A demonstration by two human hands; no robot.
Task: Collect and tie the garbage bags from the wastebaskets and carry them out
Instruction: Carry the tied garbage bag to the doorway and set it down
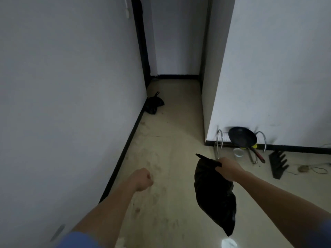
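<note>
My right hand grips the gathered neck of a black garbage bag, which hangs below it above the floor, a tail of plastic sticking out to the left. My left hand is a closed fist with nothing in it, held out over the floor to the left of the bag. A second black garbage bag, tied with a loop on top, lies on the floor farther down the corridor against the left wall.
A narrow corridor with a beige floor runs ahead between white walls with black skirting. At the right wall's foot stand a metal rack with a black pan, a small glass, a dark wooden holder and cords.
</note>
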